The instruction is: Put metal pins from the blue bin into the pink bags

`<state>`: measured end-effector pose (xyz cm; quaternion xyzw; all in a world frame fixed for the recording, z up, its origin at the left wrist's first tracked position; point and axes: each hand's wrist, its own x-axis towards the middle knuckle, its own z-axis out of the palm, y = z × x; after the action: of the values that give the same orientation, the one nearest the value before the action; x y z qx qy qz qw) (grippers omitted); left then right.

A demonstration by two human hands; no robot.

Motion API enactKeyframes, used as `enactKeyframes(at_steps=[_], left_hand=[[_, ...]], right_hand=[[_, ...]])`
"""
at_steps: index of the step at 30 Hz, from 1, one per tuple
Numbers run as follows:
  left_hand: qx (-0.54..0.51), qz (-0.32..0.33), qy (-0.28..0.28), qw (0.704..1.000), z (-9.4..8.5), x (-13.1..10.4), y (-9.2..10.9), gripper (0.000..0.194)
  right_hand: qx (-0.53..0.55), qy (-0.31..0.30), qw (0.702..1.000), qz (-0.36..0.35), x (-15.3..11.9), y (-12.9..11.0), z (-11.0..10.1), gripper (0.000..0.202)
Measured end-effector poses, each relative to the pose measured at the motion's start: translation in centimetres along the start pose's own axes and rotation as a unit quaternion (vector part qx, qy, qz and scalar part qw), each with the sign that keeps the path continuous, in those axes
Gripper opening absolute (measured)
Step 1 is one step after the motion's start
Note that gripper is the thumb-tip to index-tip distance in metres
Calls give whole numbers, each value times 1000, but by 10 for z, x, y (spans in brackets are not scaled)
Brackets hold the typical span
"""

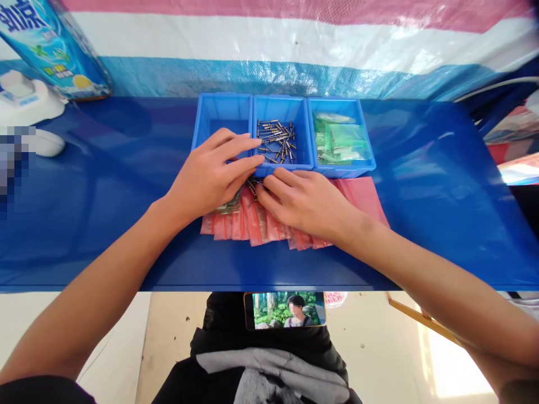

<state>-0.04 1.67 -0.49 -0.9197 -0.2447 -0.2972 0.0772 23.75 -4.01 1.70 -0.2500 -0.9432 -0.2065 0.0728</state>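
Note:
My left hand [210,175] lies palm down over the front of the left blue bin [223,115], its fingers stretched toward a few small metal pins [252,188] on the table. My right hand [305,201] rests on a row of pink plastic bags [252,224], fingertips touching the same pins. Both hands meet just in front of the middle blue bin [303,126], which holds several loose metal pins [277,140]. The right blue bin [362,134] holds green-tinted bags [341,140]. What the fingers pinch is hidden.
The blue table [421,213] carries a blue-and-white carton [54,50] and a white device [25,98] at the far left. A striped tarp [295,45] hangs behind. A phone [285,310] showing a video lies on my lap below the table edge.

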Motion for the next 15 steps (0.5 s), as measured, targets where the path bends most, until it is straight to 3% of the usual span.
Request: enactKeyframes(at_steps=[4, 7, 9, 11, 13, 15], left_hand=[[15, -10, -25, 1000, -3, 1, 2, 26], [17, -6, -27, 999, -2, 1, 1, 26], [13, -13, -20, 1000, -2, 1, 1, 25], [7, -22, -21, 1000, -1, 1, 2, 25], [1, -19, -21, 1000, -1, 1, 3, 25], [0, -6, -8, 1000, -2, 2, 5, 25]], right_hand=[[23, 54, 998, 4, -8, 7, -5, 31], [157, 133, 975, 81, -16, 12, -13, 23], [280, 193, 923, 181, -21, 13, -18, 18], [389, 239, 846, 276, -24, 13, -20, 16], [476, 273, 767, 333, -25, 11, -18, 14], [540, 291, 708, 351, -23, 10, -12, 15]])
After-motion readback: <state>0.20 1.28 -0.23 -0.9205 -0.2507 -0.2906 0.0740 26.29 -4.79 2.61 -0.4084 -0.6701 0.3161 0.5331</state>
